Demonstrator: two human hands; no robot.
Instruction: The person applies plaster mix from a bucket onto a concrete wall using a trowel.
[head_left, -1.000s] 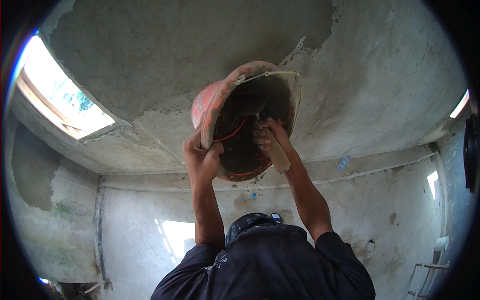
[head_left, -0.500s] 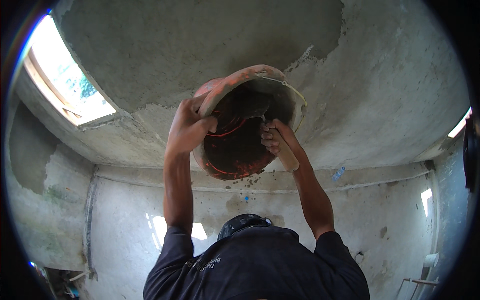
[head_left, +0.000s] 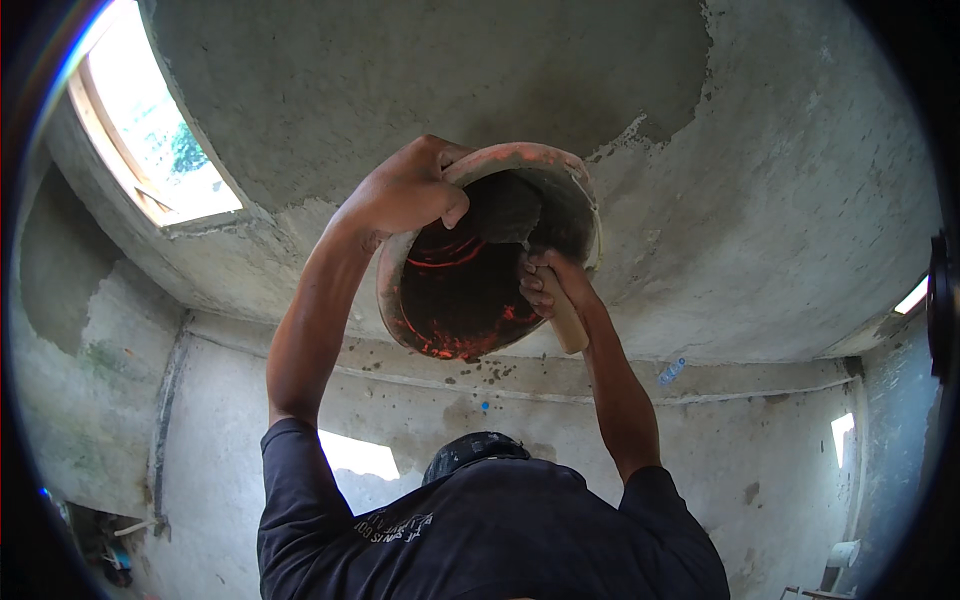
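Note:
A round orange-red bucket (head_left: pixel 388 290), smeared with grey mortar, is tilted so that its mouth faces me. My left hand (head_left: pixel 415 190) is closed over the upper left of its rim, thumb inside. Within the mouth, my right hand (head_left: pixel 550 283) wraps round the pale wooden handle of a trowel (head_left: pixel 569 328). The trowel's grey blade (head_left: pixel 510 210) lies inside the bucket, near the upper wall, with what looks like mortar around it. The depth of the bucket is dark, so how much it holds cannot be made out. A bail handle (head_left: pixel 599 235) hangs at the right rim.
Ahead stands a rough cement wall (head_left: pixel 760 200) with a darker plaster patch (head_left: pixel 420 70) at the top. A bright window opening (head_left: pixel 165 130) is at upper left. Beyond the bucket's lower edge lie mortar crumbs (head_left: pixel 490 372), a clear plastic bottle (head_left: pixel 672 371) and a small blue cap (head_left: pixel 485 406).
My left hand has shifted up and right along with the rim, its elbow swinging outward, and the bucket has turned. The trowel blade now shows more fully, its handle lower and steeper.

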